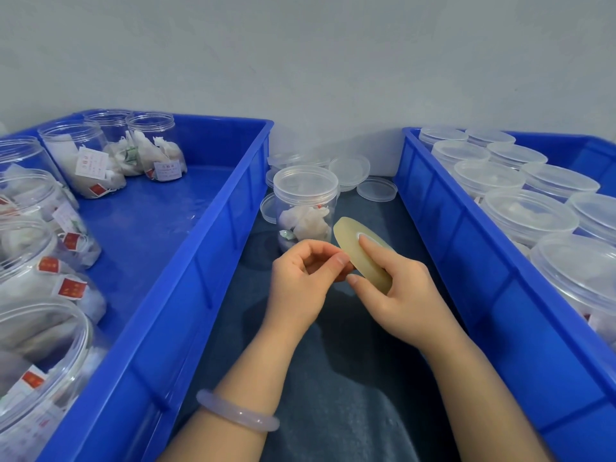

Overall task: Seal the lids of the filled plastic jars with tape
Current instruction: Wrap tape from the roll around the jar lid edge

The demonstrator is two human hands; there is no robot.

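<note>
**Both grips on tape, lidded jar just beyond**

My right grip (pixel 400 288) is grasping the tape (pixel 346 233). The forefinger is poked into the core and the thumb lies on the outer edge. The roll is tilted, nearly edge-on to the camera. My left grip (pixel 300 278) is curled, with thumb and forefinger pinching the roll's near edge. It sits right against the right thumb. I can't tell whether a free end is lifted, since the tape is clear and blurs out there. The surface (pixel 333 378), a dark cloth, lies under both grips.

The jar (pixel 305 208) stands upright just beyond the left grip, apart from it. The roll's far end overlaps it in view. Its lid (pixel 305 181) is on, with white sachets inside. Loose lids (pixel 376 189) lie flat on the surface beyond the right grip, and more sit behind the jar.

To the left of the left grip is the left bin (pixel 206 261), blue, its wall running alongside my forearm. It holds open jars (pixel 155 145) of sachets with red and white tags. To the right of the right grip is the right bin (pixel 466 248), also blue, packed with lidded jars (pixel 530 215) in rows.

A pale bracelet (pixel 236 411) rings the wrist behind the left grip. A grey wall (pixel 300 61) stands far beyond everything.
</note>
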